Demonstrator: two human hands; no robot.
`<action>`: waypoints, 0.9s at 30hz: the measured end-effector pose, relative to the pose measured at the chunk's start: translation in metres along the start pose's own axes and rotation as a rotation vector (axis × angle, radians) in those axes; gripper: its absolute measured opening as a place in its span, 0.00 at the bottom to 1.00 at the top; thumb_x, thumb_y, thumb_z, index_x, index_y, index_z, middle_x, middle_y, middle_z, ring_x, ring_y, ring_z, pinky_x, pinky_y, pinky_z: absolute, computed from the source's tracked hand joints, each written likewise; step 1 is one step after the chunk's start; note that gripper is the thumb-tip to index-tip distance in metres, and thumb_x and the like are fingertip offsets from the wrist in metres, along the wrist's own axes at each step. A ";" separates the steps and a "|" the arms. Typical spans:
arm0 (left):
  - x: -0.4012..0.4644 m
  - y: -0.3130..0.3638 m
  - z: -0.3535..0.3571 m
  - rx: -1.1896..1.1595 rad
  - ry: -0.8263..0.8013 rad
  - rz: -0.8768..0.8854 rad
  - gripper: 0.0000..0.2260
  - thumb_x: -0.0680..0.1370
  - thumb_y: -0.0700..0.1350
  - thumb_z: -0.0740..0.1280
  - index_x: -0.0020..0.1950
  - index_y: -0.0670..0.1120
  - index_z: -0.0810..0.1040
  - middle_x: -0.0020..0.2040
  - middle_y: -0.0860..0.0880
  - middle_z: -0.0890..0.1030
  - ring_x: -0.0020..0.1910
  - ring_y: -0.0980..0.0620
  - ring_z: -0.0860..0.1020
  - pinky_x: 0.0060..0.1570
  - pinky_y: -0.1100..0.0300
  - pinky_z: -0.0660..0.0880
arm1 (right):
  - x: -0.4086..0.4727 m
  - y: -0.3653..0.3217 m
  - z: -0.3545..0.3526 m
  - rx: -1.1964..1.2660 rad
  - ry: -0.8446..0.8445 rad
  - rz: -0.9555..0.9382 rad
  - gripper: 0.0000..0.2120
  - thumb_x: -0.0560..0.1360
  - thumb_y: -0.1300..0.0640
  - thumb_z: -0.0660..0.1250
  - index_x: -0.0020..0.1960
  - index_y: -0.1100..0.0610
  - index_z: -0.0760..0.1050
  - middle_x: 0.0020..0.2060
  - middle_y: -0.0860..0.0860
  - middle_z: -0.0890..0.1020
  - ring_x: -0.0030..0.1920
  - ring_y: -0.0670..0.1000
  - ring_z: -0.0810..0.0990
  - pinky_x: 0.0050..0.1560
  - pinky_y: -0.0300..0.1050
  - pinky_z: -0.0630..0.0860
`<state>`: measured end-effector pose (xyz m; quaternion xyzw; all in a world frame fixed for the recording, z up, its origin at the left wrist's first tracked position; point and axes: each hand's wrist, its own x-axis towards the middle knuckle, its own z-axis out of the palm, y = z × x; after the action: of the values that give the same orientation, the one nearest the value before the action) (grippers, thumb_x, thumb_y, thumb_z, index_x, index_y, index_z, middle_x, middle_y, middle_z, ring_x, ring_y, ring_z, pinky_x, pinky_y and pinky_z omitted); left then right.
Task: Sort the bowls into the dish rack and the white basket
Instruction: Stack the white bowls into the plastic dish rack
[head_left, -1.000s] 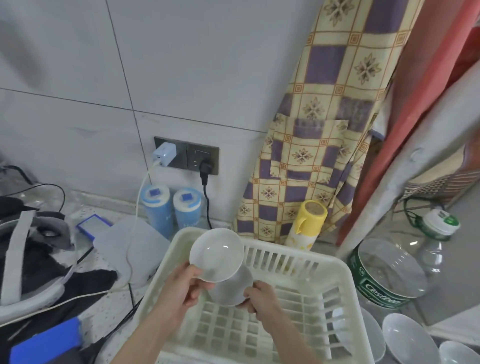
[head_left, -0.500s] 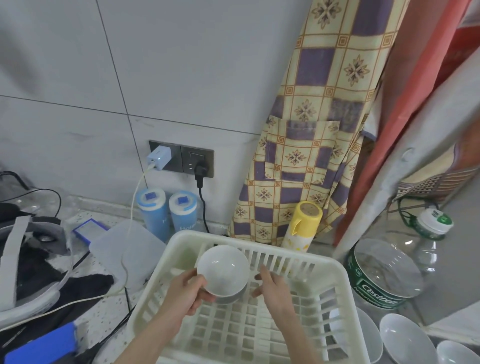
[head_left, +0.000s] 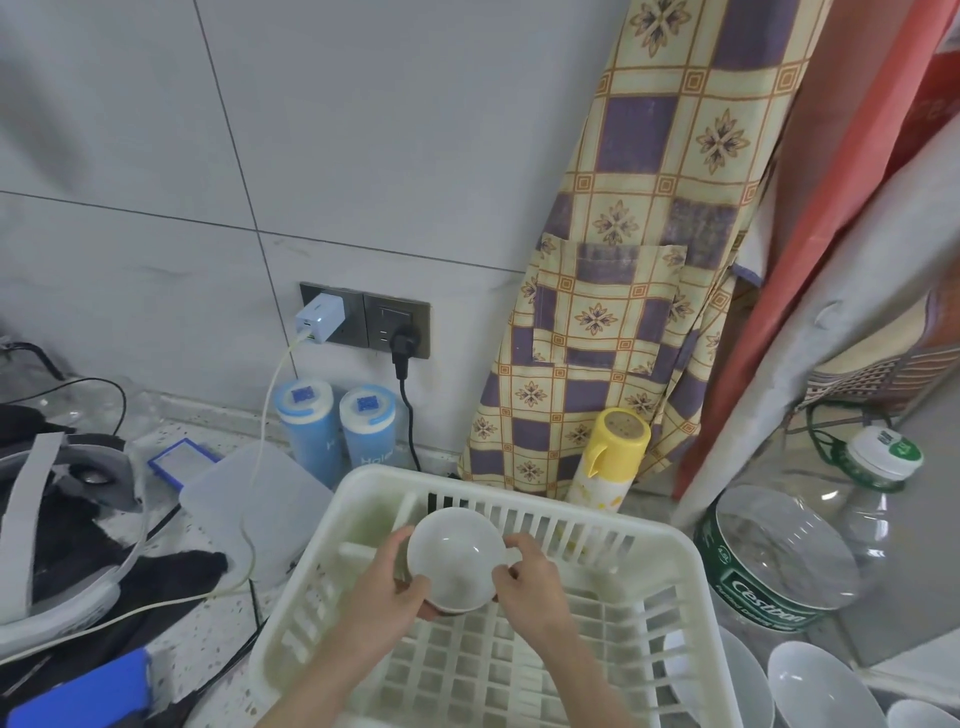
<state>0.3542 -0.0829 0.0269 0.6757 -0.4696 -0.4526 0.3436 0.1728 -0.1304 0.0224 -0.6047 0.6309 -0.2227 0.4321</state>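
Left hand (head_left: 387, 584): grips the bowl (head_left: 451, 558) at its left rim.
Right hand (head_left: 527, 579): fingers curl round the bowl's right side.
Bowl: tilted, inside the basket (head_left: 691, 566), near its far wall.
Surface: speckled counter (head_left: 218, 660) under the basket; grey tiled wall (head_left: 363, 156) behind.
Writing: "Cestbon" on the jug (head_left: 779, 561) right of the basket.

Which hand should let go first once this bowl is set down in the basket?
Probably the right hand: it only pinches the white bowl at its rim, while the left hand grips lower down, supporting it over the white basket.
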 end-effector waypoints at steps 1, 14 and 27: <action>0.001 -0.001 0.001 0.012 0.006 0.020 0.24 0.78 0.39 0.63 0.71 0.59 0.63 0.42 0.51 0.85 0.37 0.56 0.85 0.40 0.55 0.75 | 0.001 0.000 0.001 -0.010 0.000 0.001 0.15 0.76 0.64 0.58 0.61 0.53 0.68 0.24 0.50 0.71 0.23 0.46 0.66 0.25 0.38 0.62; 0.002 -0.004 0.002 0.306 -0.021 0.077 0.36 0.75 0.53 0.71 0.79 0.51 0.57 0.39 0.53 0.80 0.38 0.57 0.80 0.44 0.63 0.78 | 0.006 0.005 0.013 -0.060 0.025 0.015 0.16 0.75 0.63 0.59 0.61 0.54 0.70 0.22 0.47 0.70 0.19 0.43 0.67 0.21 0.33 0.61; 0.001 0.001 0.003 0.365 -0.024 0.043 0.35 0.73 0.56 0.72 0.76 0.50 0.60 0.40 0.54 0.78 0.37 0.59 0.77 0.38 0.68 0.72 | 0.004 0.003 0.011 0.130 -0.138 0.251 0.08 0.74 0.58 0.57 0.38 0.59 0.68 0.33 0.56 0.86 0.22 0.48 0.72 0.23 0.36 0.63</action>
<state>0.3517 -0.0839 0.0264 0.7112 -0.5624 -0.3603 0.2194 0.1803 -0.1308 0.0138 -0.5057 0.6545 -0.1656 0.5371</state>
